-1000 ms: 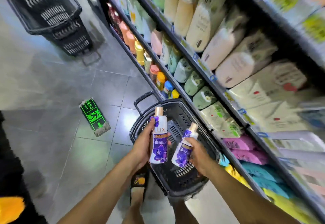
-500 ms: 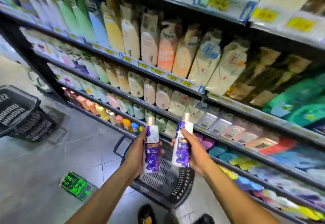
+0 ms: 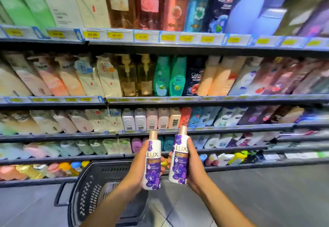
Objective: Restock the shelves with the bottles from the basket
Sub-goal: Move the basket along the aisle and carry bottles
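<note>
Your left bottle (image 3: 152,162) and right bottle (image 3: 179,159) look like smooth, glossy white plastic with shiny copper-toned caps (image 3: 153,135); the basket (image 3: 85,191) below you is matt black perforated plastic; the floor (image 3: 267,191) is smooth grey tile with a dull sheen; the price labels (image 3: 115,35) look like paper.

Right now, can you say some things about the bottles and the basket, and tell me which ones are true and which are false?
1. The left hand grips a white plastic bottle with a purple flower label, and the right hand grips a matching bottle. True.
2. Both bottles have bright green caps. False: the caps are coppery gold.
3. The black plastic basket stands on the grey tiled floor. True.
4. Both bottles stand on a shelf. False: both are in the hands, in front of the shelves.
5. The matching bottle is held higher than the other. True.
</note>
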Tool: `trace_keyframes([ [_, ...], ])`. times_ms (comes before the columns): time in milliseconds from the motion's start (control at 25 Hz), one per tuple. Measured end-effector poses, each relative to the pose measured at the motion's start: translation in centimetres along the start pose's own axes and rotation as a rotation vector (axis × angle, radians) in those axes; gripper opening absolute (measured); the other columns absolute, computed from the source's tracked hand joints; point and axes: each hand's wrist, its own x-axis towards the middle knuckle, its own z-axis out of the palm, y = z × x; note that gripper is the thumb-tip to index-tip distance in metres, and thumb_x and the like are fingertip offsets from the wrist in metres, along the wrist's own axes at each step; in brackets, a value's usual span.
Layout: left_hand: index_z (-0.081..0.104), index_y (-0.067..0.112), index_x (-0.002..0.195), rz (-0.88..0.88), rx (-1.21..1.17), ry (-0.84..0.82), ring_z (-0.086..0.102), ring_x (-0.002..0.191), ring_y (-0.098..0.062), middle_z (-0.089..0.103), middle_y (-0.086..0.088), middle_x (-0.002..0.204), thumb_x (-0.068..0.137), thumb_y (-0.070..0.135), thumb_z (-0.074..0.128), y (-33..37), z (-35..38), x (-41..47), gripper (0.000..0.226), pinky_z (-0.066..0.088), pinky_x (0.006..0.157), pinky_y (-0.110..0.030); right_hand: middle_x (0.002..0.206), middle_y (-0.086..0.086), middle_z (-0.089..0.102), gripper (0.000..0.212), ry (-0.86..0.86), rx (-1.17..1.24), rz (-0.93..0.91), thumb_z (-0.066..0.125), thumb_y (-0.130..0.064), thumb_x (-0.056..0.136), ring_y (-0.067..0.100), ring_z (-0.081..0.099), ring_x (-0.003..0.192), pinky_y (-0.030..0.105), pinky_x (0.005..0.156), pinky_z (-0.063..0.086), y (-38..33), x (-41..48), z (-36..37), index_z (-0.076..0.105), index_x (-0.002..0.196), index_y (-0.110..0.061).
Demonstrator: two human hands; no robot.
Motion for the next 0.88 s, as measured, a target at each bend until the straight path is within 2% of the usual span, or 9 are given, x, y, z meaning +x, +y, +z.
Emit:
trace_keyframes([
  [120,0.065,0.006,0.097,-0.022,0.086,-0.051,0.064,0.058,-0.03,0.069,-0.023,0.081,0.086,0.067,0.052,-3.7,8.2,-0.5,0.063,0.051,0.062,-0.035,0.078,0.015,0.066,0.062,0.079,0.004,-0.102,0.054,-0.066,0.09,0.026,0.063,0.066,0.039,0.068,0.053,-2.4,-3.2,-8.2,0.065,0.098,-0.006],
  [240,0.067,0.009,0.096,-0.025,0.156,-0.115,0.066,0.063,-0.033,0.07,-0.025,0.086,0.081,0.071,0.055,-7.8,15.8,-1.0,0.064,0.053,0.071,-0.041,0.088,0.02,0.068,0.076,0.166,0.006,-0.169,0.064,-0.075,0.077,0.03,0.066,0.072,0.041,0.072,0.055,-4.3,-6.1,-16.5,0.068,0.107,-0.005],
  [400,0.077,0.015,0.079,-0.063,0.183,-0.231,0.062,0.061,-0.03,0.067,-0.021,0.081,0.086,0.067,0.053,-12.8,25.4,-1.6,0.058,0.049,0.07,-0.039,0.085,0.021,0.068,0.071,0.187,0.067,-0.236,0.049,-0.067,0.092,0.029,0.065,0.064,0.036,0.061,0.055,-7.2,-10.5,-26.3,0.064,0.108,0.0],
  [480,0.075,0.01,0.086,-0.103,0.207,-0.281,0.062,0.068,-0.032,0.066,-0.024,0.087,0.083,0.07,0.057,-14.8,29.3,-1.3,0.062,0.048,0.069,-0.037,0.078,0.019,0.067,0.065,0.224,0.103,-0.282,0.044,-0.06,0.098,0.027,0.063,0.059,0.036,0.06,0.053,-8.6,-12.7,-30.0,0.064,0.102,0.001],
  [600,0.073,0.009,0.095,-0.146,0.249,-0.349,0.063,0.064,-0.032,0.067,-0.025,0.089,0.078,0.071,0.061,-17.3,34.9,-0.7,0.066,0.05,0.065,-0.037,0.076,0.018,0.068,0.063,0.331,0.155,-0.334,0.048,-0.061,0.096,0.028,0.064,0.06,0.038,0.063,0.051,-10.5,-14.8,-35.0,0.068,0.092,-0.002],
  [720,0.065,0.007,0.102,-0.169,0.309,-0.396,0.064,0.055,-0.032,0.068,-0.023,0.082,0.083,0.067,0.055,-19.4,40.2,-0.2,0.063,0.052,0.061,-0.036,0.08,0.019,0.065,0.066,0.403,0.215,-0.367,0.058,-0.068,0.084,0.031,0.061,0.064,0.039,0.063,0.052,-12.0,-16.0,-39.8,0.068,0.094,-0.003],
  [880,0.062,0.007,0.104,-0.197,0.361,-0.463,0.063,0.056,-0.032,0.067,-0.021,0.083,0.085,0.067,0.055,-22.0,46.0,1.7,0.064,0.052,0.064,-0.038,0.083,0.021,0.065,0.068,0.485,0.236,-0.394,0.056,-0.067,0.084,0.032,0.061,0.064,0.04,0.063,0.053,-13.9,-16.5,-44.9,0.066,0.1,-0.002],
])
